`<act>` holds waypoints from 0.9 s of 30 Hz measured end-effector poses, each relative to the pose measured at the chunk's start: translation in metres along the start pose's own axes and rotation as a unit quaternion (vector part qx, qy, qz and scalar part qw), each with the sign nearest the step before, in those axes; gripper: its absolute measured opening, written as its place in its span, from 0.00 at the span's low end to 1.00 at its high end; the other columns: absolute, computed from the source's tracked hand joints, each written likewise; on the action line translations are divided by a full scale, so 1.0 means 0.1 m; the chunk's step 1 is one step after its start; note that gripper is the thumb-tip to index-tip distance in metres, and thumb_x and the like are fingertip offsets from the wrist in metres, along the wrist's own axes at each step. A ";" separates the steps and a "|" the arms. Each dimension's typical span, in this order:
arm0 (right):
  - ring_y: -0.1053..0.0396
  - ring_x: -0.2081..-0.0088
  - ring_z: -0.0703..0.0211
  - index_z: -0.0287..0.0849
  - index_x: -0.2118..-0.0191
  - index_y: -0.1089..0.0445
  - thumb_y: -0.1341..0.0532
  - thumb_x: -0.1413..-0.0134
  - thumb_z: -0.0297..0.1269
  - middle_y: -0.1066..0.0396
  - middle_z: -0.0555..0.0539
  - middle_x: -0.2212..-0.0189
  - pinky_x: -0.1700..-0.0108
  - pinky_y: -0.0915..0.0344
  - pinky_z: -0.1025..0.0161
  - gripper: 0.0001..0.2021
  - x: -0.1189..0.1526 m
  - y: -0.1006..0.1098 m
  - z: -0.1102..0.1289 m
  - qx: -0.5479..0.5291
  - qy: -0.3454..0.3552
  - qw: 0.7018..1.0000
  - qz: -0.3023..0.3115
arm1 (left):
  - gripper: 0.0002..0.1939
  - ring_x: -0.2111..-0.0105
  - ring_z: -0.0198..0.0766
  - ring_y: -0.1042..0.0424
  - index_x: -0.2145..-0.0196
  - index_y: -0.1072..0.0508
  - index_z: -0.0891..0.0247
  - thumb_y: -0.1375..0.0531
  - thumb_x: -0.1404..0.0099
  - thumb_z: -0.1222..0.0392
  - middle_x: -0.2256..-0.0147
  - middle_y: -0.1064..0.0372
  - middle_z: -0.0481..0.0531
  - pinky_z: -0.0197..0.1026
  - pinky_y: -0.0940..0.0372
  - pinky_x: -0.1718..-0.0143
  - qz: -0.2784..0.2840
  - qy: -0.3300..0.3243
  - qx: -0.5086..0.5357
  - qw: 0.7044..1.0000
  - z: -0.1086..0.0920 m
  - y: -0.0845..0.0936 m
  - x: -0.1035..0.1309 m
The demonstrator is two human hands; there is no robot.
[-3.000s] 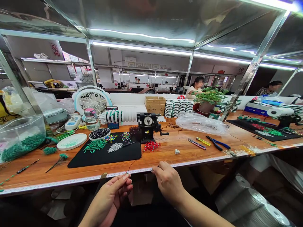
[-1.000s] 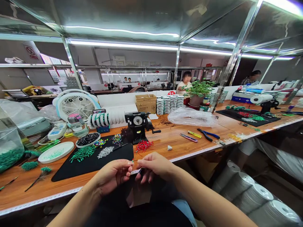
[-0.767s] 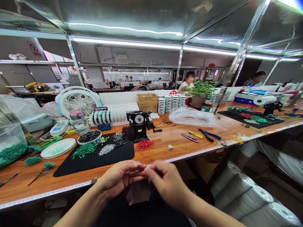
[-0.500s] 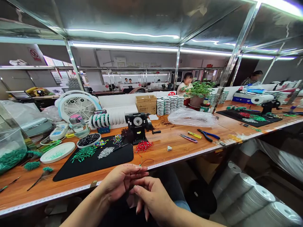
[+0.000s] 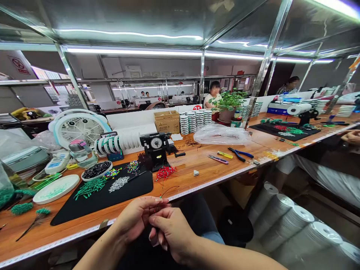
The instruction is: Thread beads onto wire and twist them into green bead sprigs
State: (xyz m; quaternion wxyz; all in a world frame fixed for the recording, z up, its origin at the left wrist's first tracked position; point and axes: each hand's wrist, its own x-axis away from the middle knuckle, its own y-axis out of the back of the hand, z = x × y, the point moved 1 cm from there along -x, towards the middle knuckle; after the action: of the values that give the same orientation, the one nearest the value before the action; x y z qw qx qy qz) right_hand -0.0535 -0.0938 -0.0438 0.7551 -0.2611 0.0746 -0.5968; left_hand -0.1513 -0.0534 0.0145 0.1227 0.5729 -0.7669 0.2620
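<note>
Just off the table's front edge, my left hand (image 5: 136, 215) pinches a thin dark cord (image 5: 170, 190) between thumb and fingertips. A small red-and-green bead piece (image 5: 160, 197) sits on that cord above the fingertips, and the free end curves up to the right. My right hand (image 5: 176, 227) is closed beside it, thumb pressed on the index finger; what lies in that pinch is too small to make out. Nearest on the table are a heap of red beaded pieces (image 5: 165, 172) and a black mat (image 5: 132, 191) with green tubes (image 5: 90, 188) and silvery small parts (image 5: 119, 183).
A black winding machine (image 5: 156, 150) carrying white spools stands behind the mat. To the right lie a craft knife (image 5: 218, 159), a yellow-handled tool (image 5: 225, 155) and blue pliers (image 5: 241, 153). A fan (image 5: 81, 129) stands back left. Large white rolls (image 5: 292, 221) stand below the table, right.
The view has turned slightly right, so the table things sit further left. My right hand's fingers have curled in closer to the left fingertips; the left hand keeps its pinch on the cord.
</note>
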 end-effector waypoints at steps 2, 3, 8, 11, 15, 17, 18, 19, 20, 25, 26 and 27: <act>0.51 0.91 0.73 0.36 0.83 0.35 0.41 0.56 0.38 0.37 0.51 0.88 0.90 0.60 0.72 0.12 -0.01 0.00 0.01 -0.001 0.000 1.000 0.002 | 0.07 0.69 0.42 0.26 0.74 0.24 0.73 0.42 0.43 0.72 0.67 0.24 0.64 0.36 0.31 0.70 0.001 -0.001 -0.009 1.000 0.00 -0.01 -0.01; 0.51 0.91 0.73 0.36 0.82 0.35 0.41 0.56 0.38 0.37 0.51 0.88 0.90 0.60 0.72 0.12 -0.02 0.01 0.01 -0.005 0.002 1.000 0.002 | 0.07 0.69 0.42 0.26 0.74 0.24 0.73 0.42 0.43 0.72 0.67 0.24 0.64 0.36 0.31 0.70 0.002 0.000 -0.013 1.000 0.00 -0.01 -0.01; 0.50 0.90 0.73 0.36 0.80 0.35 0.41 0.57 0.37 0.34 0.50 0.85 0.89 0.58 0.72 0.09 -0.03 0.01 0.01 -0.022 0.005 1.000 -0.003 | 0.07 0.71 0.41 0.26 0.73 0.23 0.74 0.42 0.42 0.71 0.68 0.24 0.63 0.36 0.31 0.70 0.016 -0.002 -0.019 1.000 0.01 -0.01 -0.01; 0.50 0.90 0.72 0.36 0.80 0.35 0.41 0.56 0.37 0.34 0.50 0.86 0.89 0.58 0.71 0.09 -0.03 0.01 -0.01 -0.022 0.001 1.000 0.001 | 0.07 0.72 0.40 0.27 0.73 0.23 0.74 0.41 0.42 0.71 0.69 0.24 0.63 0.35 0.32 0.72 0.015 -0.002 -0.020 1.000 0.01 0.00 -0.01; 0.51 0.90 0.73 0.36 0.79 0.35 0.41 0.55 0.38 0.34 0.51 0.86 0.89 0.59 0.71 0.11 -0.05 0.03 -0.03 -0.014 0.007 1.000 0.007 | 0.07 0.71 0.41 0.26 0.73 0.23 0.74 0.41 0.42 0.71 0.68 0.24 0.62 0.35 0.32 0.71 0.018 0.000 -0.018 1.000 0.01 0.01 0.00; 0.51 0.90 0.73 0.36 0.80 0.34 0.41 0.54 0.38 0.35 0.51 0.86 0.89 0.58 0.71 0.11 -0.06 0.03 -0.05 -0.013 0.015 1.000 0.009 | 0.07 0.71 0.41 0.26 0.73 0.23 0.74 0.42 0.42 0.71 0.68 0.24 0.62 0.36 0.31 0.71 0.022 -0.001 -0.018 1.000 0.01 0.01 0.00; 0.51 0.91 0.73 0.36 0.80 0.34 0.40 0.54 0.39 0.35 0.51 0.87 0.89 0.59 0.71 0.11 -0.06 0.03 -0.05 -0.012 0.016 1.000 0.009 | 0.07 0.71 0.41 0.26 0.73 0.23 0.74 0.42 0.42 0.71 0.68 0.24 0.63 0.36 0.31 0.71 0.023 -0.002 -0.018 1.000 0.01 0.01 -0.01; 0.51 0.91 0.73 0.36 0.80 0.34 0.40 0.54 0.39 0.35 0.51 0.87 0.90 0.59 0.72 0.12 -0.07 0.03 -0.06 -0.012 0.017 1.000 0.008 | 0.07 0.70 0.41 0.26 0.72 0.23 0.74 0.41 0.42 0.71 0.68 0.24 0.63 0.36 0.31 0.71 0.024 -0.004 -0.019 1.000 0.01 0.01 -0.01; 0.51 0.91 0.73 0.36 0.80 0.35 0.40 0.54 0.40 0.35 0.51 0.87 0.90 0.59 0.72 0.13 -0.07 0.03 -0.06 -0.011 0.015 1.000 0.008 | 0.07 0.71 0.41 0.26 0.72 0.23 0.74 0.41 0.42 0.71 0.67 0.24 0.63 0.36 0.31 0.71 0.024 -0.005 -0.019 1.000 0.01 0.01 -0.02; 0.50 0.91 0.73 0.35 0.80 0.33 0.39 0.53 0.45 0.34 0.51 0.86 0.90 0.58 0.71 0.17 0.03 0.06 0.05 0.061 -0.003 0.997 0.048 | 0.06 0.68 0.42 0.26 0.73 0.23 0.72 0.41 0.43 0.71 0.66 0.24 0.63 0.38 0.30 0.66 0.020 -0.002 0.000 1.000 0.03 0.07 -0.04; 0.50 0.91 0.72 0.36 0.80 0.33 0.40 0.52 0.46 0.34 0.51 0.86 0.90 0.57 0.71 0.18 0.06 0.09 0.10 0.096 -0.001 0.994 0.054 | 0.05 0.67 0.43 0.26 0.72 0.23 0.72 0.41 0.43 0.71 0.66 0.24 0.62 0.38 0.30 0.65 0.024 -0.004 0.004 1.000 0.03 0.09 -0.05; 0.48 0.90 0.71 0.36 0.81 0.33 0.41 0.50 0.47 0.35 0.51 0.86 0.88 0.54 0.71 0.19 0.08 0.13 0.18 0.135 0.017 0.990 0.046 | 0.05 0.66 0.43 0.26 0.72 0.23 0.72 0.40 0.43 0.71 0.66 0.24 0.62 0.39 0.31 0.63 0.029 -0.006 0.006 1.000 0.02 0.12 -0.05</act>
State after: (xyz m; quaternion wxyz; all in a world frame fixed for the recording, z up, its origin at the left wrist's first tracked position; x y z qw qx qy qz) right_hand -0.0325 -0.0943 -0.0334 0.8086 -0.1427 0.0179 -0.5705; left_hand -0.1604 -0.0475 0.0074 0.1070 0.5524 -0.7827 0.2662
